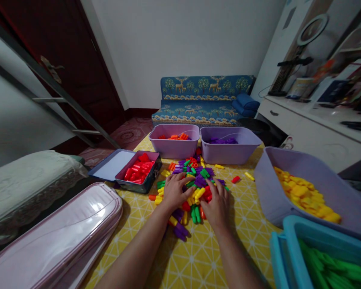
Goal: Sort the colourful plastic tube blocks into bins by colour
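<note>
A mixed heap of small plastic pieces (195, 214), purple, green, yellow, red and orange, lies mid-table. My left hand (176, 192) rests on the heap's left side, palm down, its thumb and fingers apart. On the right edge of the heap, my right hand (219, 204) has its fingers spread and touches red and yellow pieces. Neither hand visibly grips a piece, though the undersides of the palms are hidden. A loose red piece (236, 179) and a yellow piece (249, 176) lie right of the heap.
Behind the heap stand a lilac bin (174, 149) with orange pieces and another lilac bin (228, 154) with purple ones. An open case (138, 187) holds red pieces. At right are a yellow-filled bin (269, 204) and a green-filled turquoise bin (291, 241). Pink lids (63, 233) lie left.
</note>
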`<state>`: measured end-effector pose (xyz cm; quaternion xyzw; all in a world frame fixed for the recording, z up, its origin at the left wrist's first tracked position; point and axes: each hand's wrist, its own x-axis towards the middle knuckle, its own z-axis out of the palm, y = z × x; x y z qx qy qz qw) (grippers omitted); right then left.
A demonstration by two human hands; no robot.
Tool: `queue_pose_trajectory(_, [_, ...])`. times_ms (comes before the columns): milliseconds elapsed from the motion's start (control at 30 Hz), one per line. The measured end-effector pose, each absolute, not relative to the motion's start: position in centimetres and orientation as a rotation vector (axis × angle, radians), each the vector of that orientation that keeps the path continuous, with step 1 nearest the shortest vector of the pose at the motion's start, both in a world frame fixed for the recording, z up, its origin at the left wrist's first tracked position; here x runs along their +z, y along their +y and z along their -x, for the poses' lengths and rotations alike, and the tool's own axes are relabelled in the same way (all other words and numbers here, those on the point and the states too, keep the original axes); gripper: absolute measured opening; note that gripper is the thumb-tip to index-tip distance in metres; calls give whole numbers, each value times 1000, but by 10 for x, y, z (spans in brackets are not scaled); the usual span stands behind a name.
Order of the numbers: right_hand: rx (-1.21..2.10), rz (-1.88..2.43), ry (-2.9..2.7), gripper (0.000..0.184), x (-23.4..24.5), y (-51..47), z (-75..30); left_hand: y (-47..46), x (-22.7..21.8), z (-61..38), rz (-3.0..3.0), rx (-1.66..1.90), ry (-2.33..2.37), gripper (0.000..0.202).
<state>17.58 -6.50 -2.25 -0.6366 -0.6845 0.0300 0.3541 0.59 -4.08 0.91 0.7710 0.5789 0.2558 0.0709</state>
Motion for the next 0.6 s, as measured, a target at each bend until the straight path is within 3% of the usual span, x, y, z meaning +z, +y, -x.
queue_pose_trajectory(267, [67, 1675, -1760, 53, -23, -64, -175, -40, 6, -2, -2317, 801, 1709, 34])
queue_pose_trajectory(467, [46, 1677, -1791, 51, -24, -63, -176, -42, 9, -4, -2383, 848, 1662, 54])
queue_pose_trajectory(600, [41, 1666, -1800, 51, -27, -62, -177, -43, 16, -13, -2506, 823, 1468, 51])
